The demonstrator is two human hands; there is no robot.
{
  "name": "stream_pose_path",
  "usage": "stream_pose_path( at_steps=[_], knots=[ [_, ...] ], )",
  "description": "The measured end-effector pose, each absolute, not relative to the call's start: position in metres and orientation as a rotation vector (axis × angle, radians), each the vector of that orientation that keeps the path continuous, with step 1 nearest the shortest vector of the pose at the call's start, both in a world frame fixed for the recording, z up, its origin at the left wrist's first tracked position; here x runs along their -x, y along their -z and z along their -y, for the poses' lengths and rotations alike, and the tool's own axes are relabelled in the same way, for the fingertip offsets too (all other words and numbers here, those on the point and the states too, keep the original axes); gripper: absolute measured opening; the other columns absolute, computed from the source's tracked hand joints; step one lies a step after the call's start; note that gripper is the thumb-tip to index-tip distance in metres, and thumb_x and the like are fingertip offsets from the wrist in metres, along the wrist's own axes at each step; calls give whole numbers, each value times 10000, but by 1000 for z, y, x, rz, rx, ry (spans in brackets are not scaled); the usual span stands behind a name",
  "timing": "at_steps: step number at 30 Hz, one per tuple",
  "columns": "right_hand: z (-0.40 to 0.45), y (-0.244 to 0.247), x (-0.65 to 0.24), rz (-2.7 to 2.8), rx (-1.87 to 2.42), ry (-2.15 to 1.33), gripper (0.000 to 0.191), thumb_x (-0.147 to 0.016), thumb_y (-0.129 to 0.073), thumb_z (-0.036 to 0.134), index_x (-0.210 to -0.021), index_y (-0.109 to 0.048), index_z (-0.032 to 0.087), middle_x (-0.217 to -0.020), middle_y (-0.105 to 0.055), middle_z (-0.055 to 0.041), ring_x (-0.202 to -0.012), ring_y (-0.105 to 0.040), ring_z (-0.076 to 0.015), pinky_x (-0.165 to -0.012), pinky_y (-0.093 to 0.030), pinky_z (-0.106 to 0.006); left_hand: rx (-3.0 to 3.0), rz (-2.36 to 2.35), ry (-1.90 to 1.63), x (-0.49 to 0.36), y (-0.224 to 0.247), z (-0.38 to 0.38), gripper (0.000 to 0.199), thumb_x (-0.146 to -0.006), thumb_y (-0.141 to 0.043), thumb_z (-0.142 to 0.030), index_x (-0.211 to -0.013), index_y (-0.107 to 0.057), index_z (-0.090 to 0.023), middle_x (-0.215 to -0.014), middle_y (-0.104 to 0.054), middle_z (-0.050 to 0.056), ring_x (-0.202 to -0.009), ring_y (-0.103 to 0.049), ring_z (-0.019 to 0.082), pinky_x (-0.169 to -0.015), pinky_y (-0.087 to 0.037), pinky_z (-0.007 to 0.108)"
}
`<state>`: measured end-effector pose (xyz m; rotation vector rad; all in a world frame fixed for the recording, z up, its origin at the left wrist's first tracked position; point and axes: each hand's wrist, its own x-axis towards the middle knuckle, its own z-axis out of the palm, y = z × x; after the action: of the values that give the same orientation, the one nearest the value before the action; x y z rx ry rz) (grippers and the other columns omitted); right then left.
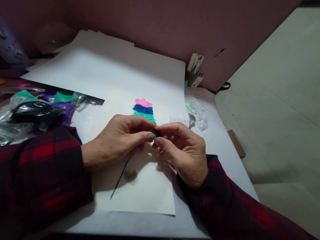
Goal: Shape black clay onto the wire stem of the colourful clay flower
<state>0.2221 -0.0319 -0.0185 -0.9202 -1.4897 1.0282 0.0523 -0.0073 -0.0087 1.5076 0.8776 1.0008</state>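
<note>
Fingertips of my left hand (119,136) and my right hand (184,148) meet above a cream sheet of paper (152,197). Between them they pinch a small black lump (156,132) that looks like modelling clay; the fingers cover much of it. Just beyond the hands, textured bands of pink (143,102), dark blue (143,109) and teal (145,116) lie on the sheet. A thin dark strand or line (119,179) runs slantwise down the paper below my left hand. I cannot tell whether it is drawn or laid on.
Large white sheets (119,67) lie at the back against the wall. Clear plastic bags and a black packet (37,113) crowd the left side. Pens in a holder (194,67) stand at the back right, near a crumpled clear wrapper (202,115). The table's right edge drops to tiled floor.
</note>
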Motion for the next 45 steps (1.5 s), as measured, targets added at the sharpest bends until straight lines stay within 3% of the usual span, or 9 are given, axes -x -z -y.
stream_pose_path(
  at_steps=[8,15,22,36,45],
  knots=[
    [31,23,-225,1622,1003,-877,192,-791,-706,197,-978,-663,200,-847,-670,-18,-685,-616,-107,-580,-529,-243,-1603,-958,-1013,-53,7,9,109,-758,-646,-191,-834,-712,-147,-731,-708,24,-619,-621,130,-562,-495,227],
    [30,23,-225,1554,950,-969,163,-759,-746,204,-894,-660,170,-696,-660,12,-559,-598,-89,-522,-506,-224,-1561,-805,-1019,-52,10,8,77,-762,-646,-180,-809,-668,-122,-679,-662,7,-580,-590,104,-527,-486,203],
    [32,20,-223,1501,860,-988,103,-765,-735,167,-846,-671,173,-679,-648,23,-517,-581,-66,-486,-481,-191,-1481,-728,-1029,-51,10,9,45,-771,-667,-155,-797,-665,-118,-659,-640,-11,-531,-551,64,-481,-459,153],
    [27,15,-221,1324,1041,-901,104,-765,-695,167,-747,-593,152,-510,-564,56,-417,-516,-71,-404,-436,-202,-1199,-796,-1122,-54,11,6,55,-751,-680,-158,-745,-637,-124,-600,-614,-6,-452,-519,77,-416,-401,183],
    [26,17,-222,1377,1083,-1009,101,-774,-699,213,-788,-628,143,-535,-584,39,-428,-527,-75,-405,-433,-203,-1340,-792,-1067,-54,11,8,175,-719,-702,-128,-888,-658,-141,-667,-664,-2,-508,-581,96,-430,-444,180]
  ],
)
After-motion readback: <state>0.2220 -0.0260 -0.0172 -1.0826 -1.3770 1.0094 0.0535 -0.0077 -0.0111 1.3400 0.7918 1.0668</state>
